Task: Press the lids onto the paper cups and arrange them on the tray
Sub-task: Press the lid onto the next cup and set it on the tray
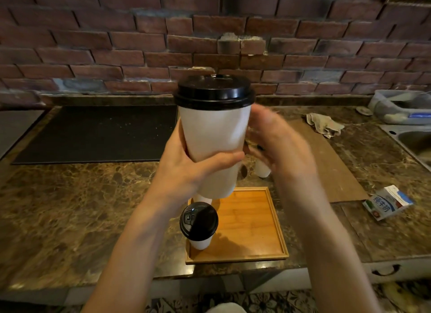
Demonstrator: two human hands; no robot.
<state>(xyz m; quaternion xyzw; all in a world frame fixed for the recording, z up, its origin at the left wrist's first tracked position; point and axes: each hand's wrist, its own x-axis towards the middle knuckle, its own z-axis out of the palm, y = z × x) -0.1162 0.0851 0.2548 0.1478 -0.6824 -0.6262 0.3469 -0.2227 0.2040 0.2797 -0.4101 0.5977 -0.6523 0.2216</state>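
A tall white paper cup (213, 135) with a black lid (214, 92) on it is held up in front of me, upright. My left hand (186, 170) grips its lower half. My right hand (275, 144) is blurred, fingers apart, just right of the cup, with nothing in it. Below, a wooden tray (251, 221) holds a lidded white cup (199, 223) in its near left corner. Behind that one a second white cup (204, 199) stands, mostly hidden by the raised cup. Another white cup (262, 170) stands on the counter beyond the tray, partly hidden by my right hand.
A black mat (98, 133) lies at the back left of the marble counter. A cardboard sheet (331, 163), a crumpled rag (324, 125) and a milk carton (387, 203) are to the right. A sink (415, 140) sits at the far right; a brick wall behind.
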